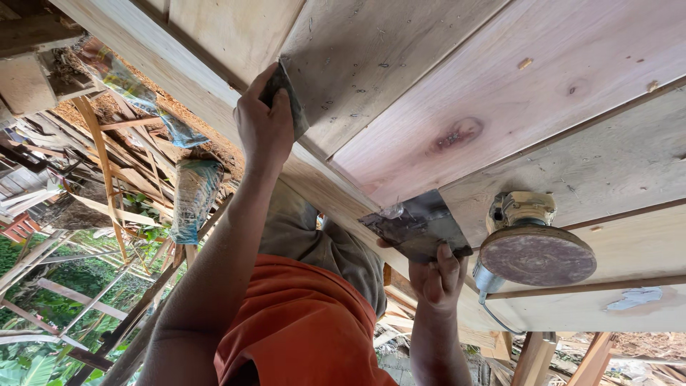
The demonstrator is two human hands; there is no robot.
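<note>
My left hand (pixel 263 125) is closed on a small dark scraper (pixel 287 100) and presses its blade against the seam between a frame rail and a pale wooden panel (pixel 500 93). My right hand (pixel 436 277) grips the edge of a flat dark plate (pixel 418 227) smeared with filler and holds it flat against the same wooden piece, lower right of the scraper. My orange shirt (pixel 300 329) and grey cloth show between my arms.
A disc sander (pixel 534 251) with a round brownish pad rests on the wood just right of my right hand, its cable trailing down. Stacked timber offcuts, plastic bags (pixel 191 200) and green plants lie to the left. More wood scraps sit at bottom right.
</note>
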